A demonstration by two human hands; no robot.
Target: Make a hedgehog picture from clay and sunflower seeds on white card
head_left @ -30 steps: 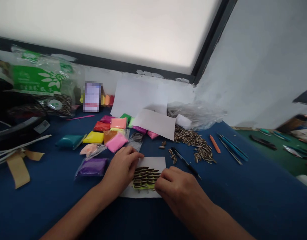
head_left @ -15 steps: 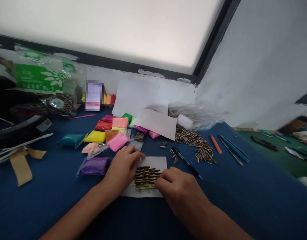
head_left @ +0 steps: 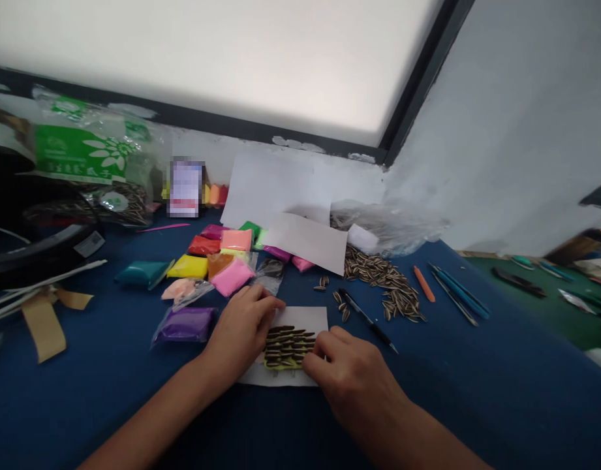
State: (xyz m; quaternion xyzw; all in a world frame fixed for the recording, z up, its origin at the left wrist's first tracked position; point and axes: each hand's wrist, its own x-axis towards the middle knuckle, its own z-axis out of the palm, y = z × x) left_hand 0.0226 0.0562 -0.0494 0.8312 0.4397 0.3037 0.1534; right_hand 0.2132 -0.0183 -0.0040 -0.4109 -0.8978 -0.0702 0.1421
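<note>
Seed-studded clay between two hands

The step in hand looks like setting or straightening seeds in the green clay; the next move calls for a light, steady touch. The clay lies on paper between the hands. The right hand is curled in a pinch at its right edge, any seed hidden; the left hand bends beside its left, grip unclear.

Whitish wall, dark-framed pale panel, perhaps a window, blue tabletop, green surface
</note>
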